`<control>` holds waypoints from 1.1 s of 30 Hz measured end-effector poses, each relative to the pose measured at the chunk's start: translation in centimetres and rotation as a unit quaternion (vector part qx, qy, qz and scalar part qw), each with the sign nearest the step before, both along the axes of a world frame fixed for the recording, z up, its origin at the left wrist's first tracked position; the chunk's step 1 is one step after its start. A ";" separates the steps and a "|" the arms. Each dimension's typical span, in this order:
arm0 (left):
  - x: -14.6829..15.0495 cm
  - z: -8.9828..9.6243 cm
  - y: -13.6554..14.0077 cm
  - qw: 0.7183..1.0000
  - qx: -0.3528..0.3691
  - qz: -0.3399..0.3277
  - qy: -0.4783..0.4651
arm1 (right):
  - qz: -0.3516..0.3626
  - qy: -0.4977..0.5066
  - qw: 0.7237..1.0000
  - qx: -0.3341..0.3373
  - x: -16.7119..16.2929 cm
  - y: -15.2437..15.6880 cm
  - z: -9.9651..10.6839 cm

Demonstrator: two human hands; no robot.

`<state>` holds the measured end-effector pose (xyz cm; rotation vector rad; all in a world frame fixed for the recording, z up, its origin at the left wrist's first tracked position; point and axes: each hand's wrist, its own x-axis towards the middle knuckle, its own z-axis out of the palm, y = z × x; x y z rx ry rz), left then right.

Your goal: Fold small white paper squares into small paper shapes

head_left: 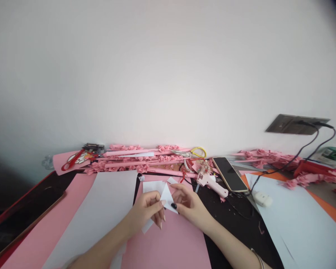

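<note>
A small white paper triangle (166, 197) points upward between my two hands. My left hand (150, 207) pinches its lower left side with thumb and fingers. On the lower right side, my right hand (187, 203) grips it, the dark-nailed thumb pressed to the paper. Both hands are above a pink paper sheet (168, 244). White paper pieces (151, 186) lie on that sheet just behind my hands, and another white scrap (148, 226) shows under my left hand.
Behind lie pink paper flower stems (128, 163), yellow-handled scissors (198, 152) and a pink glue gun (212, 185). A phone (230, 175) and a white earbud case (262, 199) are at right. Large white sheets (100, 209) flank the middle. Cables (310, 144) run from a wall socket (291, 124).
</note>
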<state>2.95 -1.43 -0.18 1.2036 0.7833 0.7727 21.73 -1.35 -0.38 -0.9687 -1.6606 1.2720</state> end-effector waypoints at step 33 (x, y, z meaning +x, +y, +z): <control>0.2 0.1 0.1 0.999 0.016 0.028 0.029 | -0.005 -0.206 0.969 0.137 0.0 -0.8 0.8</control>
